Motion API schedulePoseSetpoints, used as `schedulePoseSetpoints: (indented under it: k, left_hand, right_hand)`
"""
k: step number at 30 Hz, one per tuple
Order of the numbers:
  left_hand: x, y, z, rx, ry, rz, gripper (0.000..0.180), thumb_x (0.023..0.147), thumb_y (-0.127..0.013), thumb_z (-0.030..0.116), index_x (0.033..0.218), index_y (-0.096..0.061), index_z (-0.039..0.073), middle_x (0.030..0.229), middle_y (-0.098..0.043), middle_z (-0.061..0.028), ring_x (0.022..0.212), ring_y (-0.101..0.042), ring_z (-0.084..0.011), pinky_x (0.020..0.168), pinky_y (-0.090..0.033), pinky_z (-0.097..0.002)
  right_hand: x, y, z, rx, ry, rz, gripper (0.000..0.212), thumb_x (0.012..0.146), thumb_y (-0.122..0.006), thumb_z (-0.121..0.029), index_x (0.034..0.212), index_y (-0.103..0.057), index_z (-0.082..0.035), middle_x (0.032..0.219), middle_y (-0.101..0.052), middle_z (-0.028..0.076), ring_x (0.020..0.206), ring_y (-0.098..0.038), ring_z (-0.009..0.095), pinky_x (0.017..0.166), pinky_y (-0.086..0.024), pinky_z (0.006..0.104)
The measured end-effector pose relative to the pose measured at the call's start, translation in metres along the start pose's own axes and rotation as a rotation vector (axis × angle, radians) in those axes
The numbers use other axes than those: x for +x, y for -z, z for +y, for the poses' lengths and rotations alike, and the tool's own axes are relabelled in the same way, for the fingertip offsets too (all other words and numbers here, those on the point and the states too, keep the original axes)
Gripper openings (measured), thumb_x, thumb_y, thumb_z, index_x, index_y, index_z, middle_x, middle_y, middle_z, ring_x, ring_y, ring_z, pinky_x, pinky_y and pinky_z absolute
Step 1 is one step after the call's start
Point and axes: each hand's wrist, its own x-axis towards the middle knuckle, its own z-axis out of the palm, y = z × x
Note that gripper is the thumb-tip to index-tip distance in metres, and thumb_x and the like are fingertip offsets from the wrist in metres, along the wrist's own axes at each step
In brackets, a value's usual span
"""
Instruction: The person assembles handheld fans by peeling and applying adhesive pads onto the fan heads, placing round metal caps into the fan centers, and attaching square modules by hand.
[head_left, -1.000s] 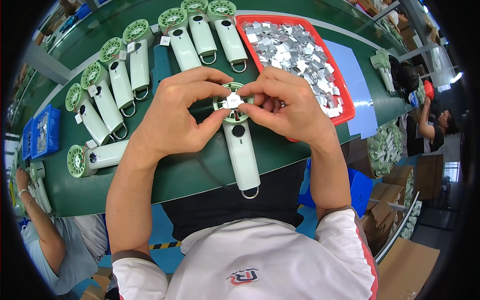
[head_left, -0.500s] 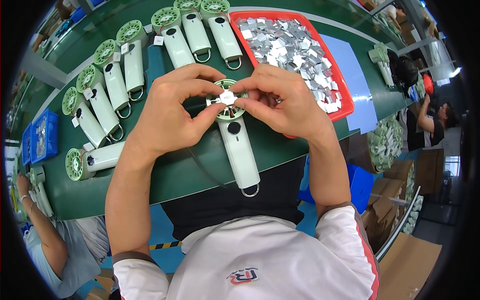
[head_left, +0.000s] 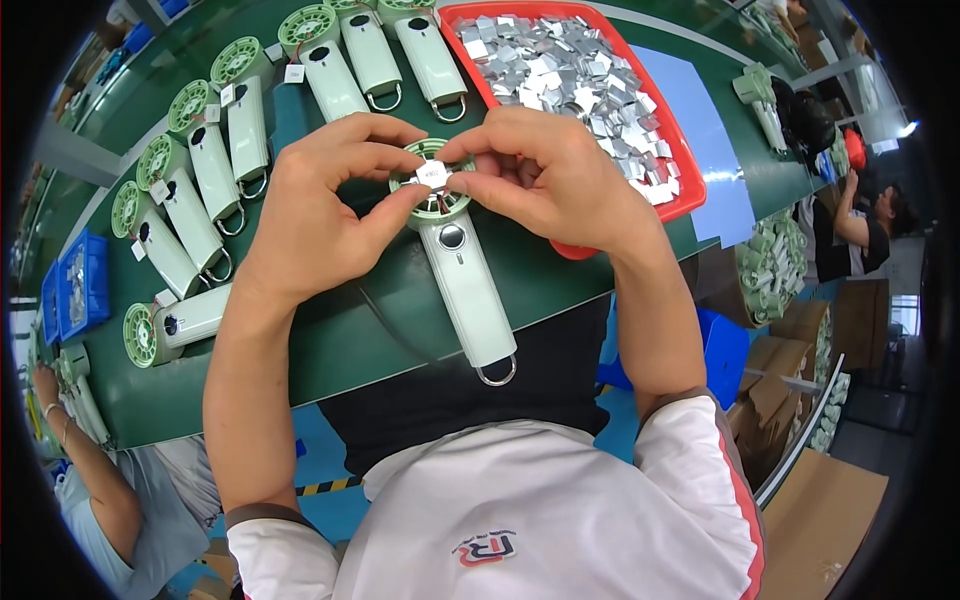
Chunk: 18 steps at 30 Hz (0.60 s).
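Clearly, in the head view, the step in hand looks like seating a small silvery square piece on the hub of a pale green handheld fan, which lies on the dark green bench with its round grille far and its ring-ended handle near. The left hand curls round the left of the grille, thumb and forefinger closed to a narrow pinch on the silvery piece; the other fingers are bent and lie close together. The right hand mirrors it from the right, its fingertips pressed together on the same piece at the hub. My judgement is that the next move calls for even downward pressure, with the piece kept centred so it does not tilt.

Far and to the right, touching the right wrist, sits a red tray heaped with more silvery squares. A curved row of finished fans runs along the far left. A blue bin stands at the left edge. Another person's arm shows near left, below the bench.
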Motion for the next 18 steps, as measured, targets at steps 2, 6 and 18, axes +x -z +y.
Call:
schedulePoseSetpoints:
  k: [2, 6, 18]
  left_hand:
    - [0.000, -0.001, -0.001, -0.013, 0.015, 0.003, 0.020, 0.085, -0.085, 0.000, 0.104, -0.080, -0.004, 0.120, -0.078, -0.0157, 0.089, -0.078, -0.0213, 0.081, -0.064, -0.0311]
    - [-0.002, 0.000, -0.001, -0.126, 0.151, 0.003, 0.021, 0.087, -0.085, 0.002, 0.108, -0.082, -0.003, 0.121, -0.078, -0.0131, 0.091, -0.078, -0.0180, 0.084, -0.064, -0.0302]
    - [0.000, 0.001, 0.001, -0.157, 0.262, -0.021, 0.022, 0.089, -0.084, 0.006, 0.110, -0.085, 0.000, 0.122, -0.078, -0.0123, 0.096, -0.079, -0.0187, 0.089, -0.064, -0.0309]
  right_hand:
    - [0.001, 0.000, 0.002, -0.018, 0.028, -0.005, 0.018, 0.095, -0.084, -0.009, 0.113, -0.082, -0.004, 0.082, -0.067, 0.001, 0.065, -0.055, 0.008, 0.056, -0.040, 0.0270]
    - [0.004, 0.002, 0.002, -0.022, 0.015, -0.037, 0.019, 0.096, -0.083, -0.009, 0.114, -0.082, -0.003, 0.083, -0.068, 0.001, 0.066, -0.056, 0.009, 0.057, -0.041, 0.0268]
    - [0.011, 0.008, 0.001, -0.136, 0.057, -0.047, 0.020, 0.092, -0.086, -0.012, 0.112, -0.085, -0.008, 0.077, -0.063, 0.006, 0.067, -0.059, 0.018, 0.060, -0.046, 0.0343]
